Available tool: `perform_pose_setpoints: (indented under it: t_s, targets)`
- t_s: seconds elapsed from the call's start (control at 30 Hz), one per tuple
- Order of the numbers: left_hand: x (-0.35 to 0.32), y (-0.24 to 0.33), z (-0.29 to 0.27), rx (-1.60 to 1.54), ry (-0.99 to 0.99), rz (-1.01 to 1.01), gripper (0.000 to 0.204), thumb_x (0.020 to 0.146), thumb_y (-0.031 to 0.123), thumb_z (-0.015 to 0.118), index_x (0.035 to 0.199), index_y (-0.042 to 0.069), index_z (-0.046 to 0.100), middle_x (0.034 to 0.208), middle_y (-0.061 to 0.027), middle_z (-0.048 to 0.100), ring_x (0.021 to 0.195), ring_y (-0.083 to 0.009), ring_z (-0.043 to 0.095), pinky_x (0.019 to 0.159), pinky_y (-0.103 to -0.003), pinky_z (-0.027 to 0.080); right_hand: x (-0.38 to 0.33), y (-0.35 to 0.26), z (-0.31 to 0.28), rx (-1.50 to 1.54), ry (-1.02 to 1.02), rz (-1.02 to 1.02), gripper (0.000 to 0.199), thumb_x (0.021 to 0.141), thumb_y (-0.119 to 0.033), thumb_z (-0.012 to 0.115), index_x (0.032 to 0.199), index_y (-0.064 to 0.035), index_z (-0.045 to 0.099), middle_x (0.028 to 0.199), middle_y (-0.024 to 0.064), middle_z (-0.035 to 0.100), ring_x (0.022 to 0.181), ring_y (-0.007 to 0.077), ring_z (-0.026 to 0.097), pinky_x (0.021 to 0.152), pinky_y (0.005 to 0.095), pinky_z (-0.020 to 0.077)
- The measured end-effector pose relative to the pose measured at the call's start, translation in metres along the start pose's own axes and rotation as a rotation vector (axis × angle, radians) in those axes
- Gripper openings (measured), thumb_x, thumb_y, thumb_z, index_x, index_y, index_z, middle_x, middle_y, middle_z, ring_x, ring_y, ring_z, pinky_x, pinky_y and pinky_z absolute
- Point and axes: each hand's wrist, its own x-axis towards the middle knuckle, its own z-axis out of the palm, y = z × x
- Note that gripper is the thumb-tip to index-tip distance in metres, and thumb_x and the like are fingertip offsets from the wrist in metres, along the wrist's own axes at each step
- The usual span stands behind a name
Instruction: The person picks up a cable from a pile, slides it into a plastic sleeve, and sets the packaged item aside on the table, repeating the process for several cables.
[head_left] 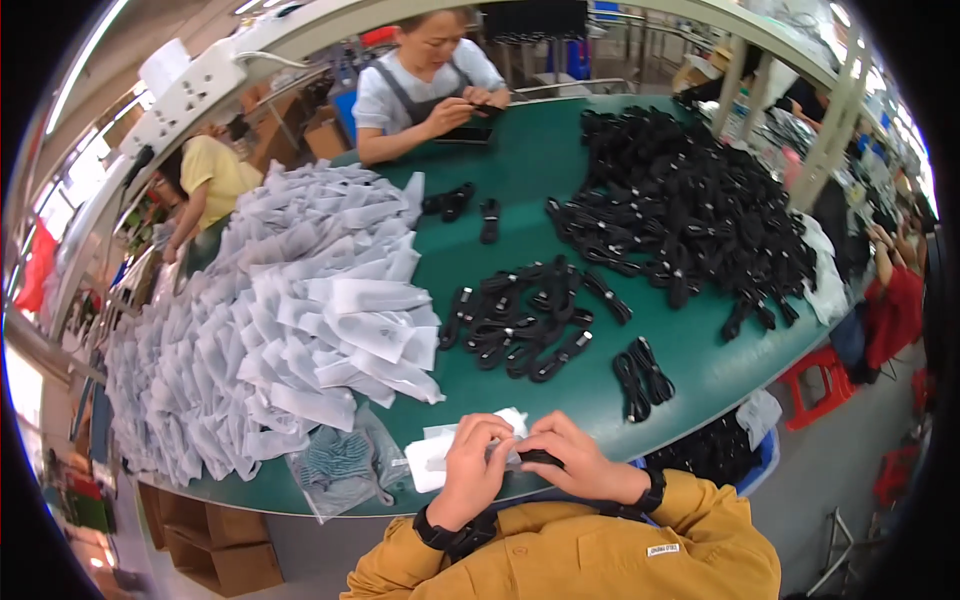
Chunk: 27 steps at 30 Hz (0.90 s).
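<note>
Left hand (pixel 474 462): fingers bent, thumb and fingertips nearly together at a pale plastic sleeve (pixel 514 455); how firm the hold is, I cannot tell.
Dark cable bundle (pixel 541 458): just right of the sleeve, under the right fingers, which partly hide it.
Right hand (pixel 572 452): fingers curled almost closed over the bundle.
White packets (pixel 270 330): large heap, left side of the green table (pixel 540 195).
Clear bag (pixel 340 462): near edge, striped cloth inside.
White stack (pixel 426 464): beside the left hand, which covers part of it.
Loose cables (pixel 530 318): middle, beyond the hands.
Two cable bundles (pixel 643 380): right of those, nearer.
Black cable heap (pixel 690 205): far right.
</note>
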Motion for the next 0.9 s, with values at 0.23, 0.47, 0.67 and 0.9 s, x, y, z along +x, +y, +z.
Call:
perform_pose_setpoints:
  t_s: [0.23, 0.47, 0.67, 0.9]
  targets:
    - [0.023, -0.014, -0.012, -0.64, 0.025, -0.268, 0.008, 0.099, 0.01, 0.056, 0.1, 0.003, 0.058, 0.106, -0.0072, 0.063, 0.097, -0.0134, 0.058, 0.084, -0.029, 0.048, 0.016, -0.009, -0.023, -0.221, 0.033, -0.075, 0.042, 0.074, -0.004, 0.076, 0.115, -0.0048, 0.063, 0.11, 0.0171, 0.053, 0.101, 0.0336, 0.054, 0.082, 0.0382, 0.0489]
    - [0.056, -0.024, -0.086, -0.445, 0.323, -0.301, 0.012, 0.1, 0.015, 0.056, 0.1, 0.003, 0.058, 0.105, -0.0042, 0.064, 0.09, -0.0104, 0.057, 0.08, -0.027, 0.048, -0.007, 0.017, -0.085, -0.748, 0.19, 0.28, 0.024, 0.093, -0.004, 0.056, 0.116, 0.0009, 0.059, 0.106, 0.016, 0.056, 0.089, 0.0256, 0.058, 0.077, 0.0358, 0.0502]
    - [0.081, -0.058, -0.146, -0.364, 0.308, -0.502, 0.013, 0.099, 0.016, 0.055, 0.103, 0.003, 0.058, 0.102, -0.0037, 0.064, 0.089, -0.0119, 0.058, 0.08, -0.027, 0.049, -0.048, 0.03, -0.098, -1.151, 0.013, 0.501, 0.055, 0.082, -0.045, 0.074, 0.123, -0.0101, 0.061, 0.098, 0.0232, 0.053, 0.089, 0.041, 0.053, 0.079, 0.0518, 0.0476]
    - [0.072, -0.058, -0.129, 0.171, 0.7, -0.021, 0.021, 0.094, 0.015, 0.059, 0.111, 0.003, 0.059, 0.101, -0.0082, 0.063, 0.09, -0.0226, 0.063, 0.082, -0.035, 0.05, -0.038, 0.027, -0.073, -0.986, 0.02, 0.276, 0.041, 0.082, -0.025, 0.076, 0.111, -0.0014, 0.061, 0.112, 0.0261, 0.056, 0.1, 0.0434, 0.055, 0.088, 0.0494, 0.0475]
